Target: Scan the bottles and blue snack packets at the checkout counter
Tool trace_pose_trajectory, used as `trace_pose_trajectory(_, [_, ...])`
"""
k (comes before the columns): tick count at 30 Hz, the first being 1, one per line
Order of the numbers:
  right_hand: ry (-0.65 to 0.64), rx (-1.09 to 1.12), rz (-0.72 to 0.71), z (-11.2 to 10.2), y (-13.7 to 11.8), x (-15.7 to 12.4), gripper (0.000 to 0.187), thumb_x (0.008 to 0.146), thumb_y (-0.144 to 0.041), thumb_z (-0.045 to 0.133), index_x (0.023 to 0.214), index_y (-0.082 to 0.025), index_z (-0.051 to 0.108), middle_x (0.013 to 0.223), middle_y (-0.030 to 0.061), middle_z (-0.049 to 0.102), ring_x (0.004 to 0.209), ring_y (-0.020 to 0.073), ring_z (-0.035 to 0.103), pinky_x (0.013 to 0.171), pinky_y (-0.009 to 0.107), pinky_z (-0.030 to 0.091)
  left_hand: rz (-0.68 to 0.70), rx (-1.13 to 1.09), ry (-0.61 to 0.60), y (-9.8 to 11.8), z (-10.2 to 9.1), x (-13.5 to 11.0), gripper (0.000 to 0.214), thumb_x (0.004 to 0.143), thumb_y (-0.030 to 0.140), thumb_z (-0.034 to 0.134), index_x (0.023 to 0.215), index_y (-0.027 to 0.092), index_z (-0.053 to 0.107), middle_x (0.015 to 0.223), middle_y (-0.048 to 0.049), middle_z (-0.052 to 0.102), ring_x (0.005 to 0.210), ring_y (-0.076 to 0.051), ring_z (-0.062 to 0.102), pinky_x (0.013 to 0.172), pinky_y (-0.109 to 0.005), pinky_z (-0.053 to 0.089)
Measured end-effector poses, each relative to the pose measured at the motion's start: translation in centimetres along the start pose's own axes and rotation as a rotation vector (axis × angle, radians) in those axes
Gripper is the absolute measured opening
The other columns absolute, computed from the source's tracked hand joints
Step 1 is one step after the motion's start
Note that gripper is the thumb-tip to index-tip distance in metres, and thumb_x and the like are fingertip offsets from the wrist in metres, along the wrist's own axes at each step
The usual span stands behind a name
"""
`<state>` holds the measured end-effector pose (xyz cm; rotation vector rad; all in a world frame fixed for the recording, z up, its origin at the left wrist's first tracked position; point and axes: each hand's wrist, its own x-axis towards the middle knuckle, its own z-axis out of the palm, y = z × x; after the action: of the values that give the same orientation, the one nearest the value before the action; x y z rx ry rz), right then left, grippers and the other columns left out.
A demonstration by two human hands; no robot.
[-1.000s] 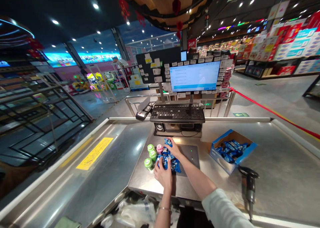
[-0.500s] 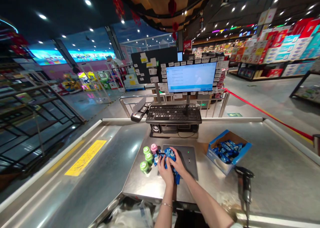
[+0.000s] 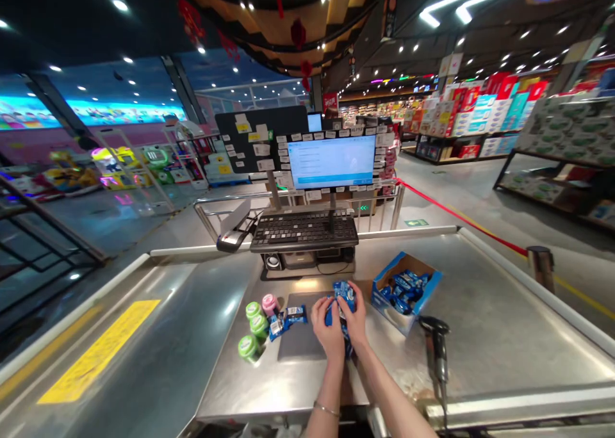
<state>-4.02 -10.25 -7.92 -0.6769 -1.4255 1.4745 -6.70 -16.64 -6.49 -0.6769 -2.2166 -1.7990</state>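
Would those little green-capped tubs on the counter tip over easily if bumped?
Likely, yes. The green-capped tubs look small and round, so once down they would probably roll. The smooth steel counter likely offers little grip. They seem light, though their contents are hidden.

thin metal bangle (image 3: 327,409) on left wrist (image 3: 331,387), bare forearms (image 3: 390,403)

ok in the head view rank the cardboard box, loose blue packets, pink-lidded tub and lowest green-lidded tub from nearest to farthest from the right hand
From the right hand:
1. Cardboard box, just to its right
2. Loose blue packets, to its left
3. Pink-lidded tub, further left
4. Lowest green-lidded tub, furthest left
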Motion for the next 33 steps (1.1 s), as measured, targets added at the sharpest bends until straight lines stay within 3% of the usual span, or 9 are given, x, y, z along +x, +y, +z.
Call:
trace_pose_trajectory(4, [0.212,-0.107,-0.246,-5.1,-5.7,4.3,0.054,0.076,-0.041,0.061,0.125,-0.022,0.046,0.124,0.0087,0.053,0.112,0.0228,0.052,0.097,0.038,0.04,0.094,-0.206,-0.099,6.9,4.7,0.7,0.03,0.086,0.041,0.049,0.098,0.019,0.065,0.108,-0.0108,0.058,0.105,-0.022,0.055,0.095,-0.039,0.045])
trace_pose_trajectory(7, [0.418,-0.233,-0.34,-8.9,-7.9,8.0,0.056,0.078,-0.044,0.058,0.126,-0.02,0.042,0.126,0.0101,0.05,0.115,0.0218,0.049,0.099,0.038,0.038,0.11,-0.378,-0.198,10.1,9.4,1.3,0.028,0.087,0.039,0.049,0.096,0.018,0.066,0.107,-0.0099,0.059,0.105,-0.02,0.055,0.096,-0.036,0.043])
trace_pose_trajectory(9, [0.497,-0.365,-0.31,-11.1,-7.7,9.9,0.059,0.079,-0.048,0.055,0.128,-0.02,0.037,0.126,0.012,0.049,0.114,0.0212,0.049,0.098,0.037,0.039,0.082,-0.464,-0.325,10.6,12.3,1.7,0.029,0.088,0.038,0.046,0.093,0.017,0.066,0.103,-0.0098,0.061,0.103,-0.019,0.056,0.095,-0.035,0.044])
trace_pose_trajectory(11, [0.458,-0.495,-0.246,-12.9,-6.8,11.2,0.059,0.079,-0.052,0.053,0.126,-0.019,0.039,0.121,0.0127,0.052,0.109,0.022,0.052,0.094,0.038,0.041,0.045,-0.494,-0.518,10.1,14.6,2.0,0.03,0.089,0.037,0.043,0.094,0.017,0.065,0.103,-0.0091,0.064,0.102,-0.019,0.058,0.096,-0.037,0.043])
trace_pose_trajectory(15, [0.4,-0.604,-0.238,-14.7,-5.1,11.5,0.043,0.075,-0.053,0.056,0.098,-0.016,0.058,0.123,0.0185,0.05,0.12,0.0313,0.045,0.098,0.048,0.036,-0.004,-0.453,-0.772,8.4,16.0,2.6,0.029,0.088,0.033,0.043,0.105,0.022,0.064,0.116,-0.0055,0.064,0.113,-0.019,0.055,0.106,-0.042,0.034])
trace_pose_trajectory(19, [0.411,-0.661,-0.294,-14.5,-5.2,10.4,0.033,0.079,-0.045,0.052,0.094,-0.016,0.06,0.137,0.0182,0.038,0.131,0.0332,0.03,0.104,0.054,0.026,0.007,-0.489,-0.637,7.3,13.5,3.8,0.032,0.087,0.033,0.042,0.109,0.019,0.062,0.118,-0.0073,0.063,0.113,-0.018,0.055,0.102,-0.035,0.038])
trace_pose_trajectory(24, [0.261,-0.617,-0.365,-11.4,-5.2,8.2,0.027,0.088,-0.035,0.039,0.095,-0.019,0.06,0.12,0.0117,0.054,0.115,0.024,0.048,0.1,0.044,0.035,-0.002,-0.225,-0.401,3.1,6.3,5.6,0.03,0.087,0.034,0.042,0.1,0.018,0.064,0.104,-0.0079,0.066,0.1,-0.019,0.06,0.091,-0.034,0.045])
trace_pose_trajectory(29, [-0.136,-0.6,-0.339,-3.3,-2.1,3.8,0.027,0.088,-0.028,0.037,0.096,-0.021,0.062,0.094,0.0058,0.066,0.091,0.0193,0.06,0.084,0.033,0.046,0.065,0.359,-0.112,-3.2,-3.7,6.6,0.03,0.088,0.033,0.038,0.098,0.02,0.063,0.108,-0.0088,0.063,0.109,-0.022,0.054,0.098,-0.039,0.039])
trace_pose_trajectory(33, [-0.446,-0.653,-0.311,4.3,0.8,-0.1,0.036,0.081,-0.026,0.049,0.116,-0.025,0.056,0.11,0.0065,0.064,0.103,0.0229,0.058,0.088,0.036,0.043,0.013,0.834,0.167,-5.8,-10.6,7.3,0.039,0.087,0.045,0.042,0.111,0.02,0.06,0.13,-0.0112,0.051,0.127,-0.028,0.037,0.106,-0.046,0.027])
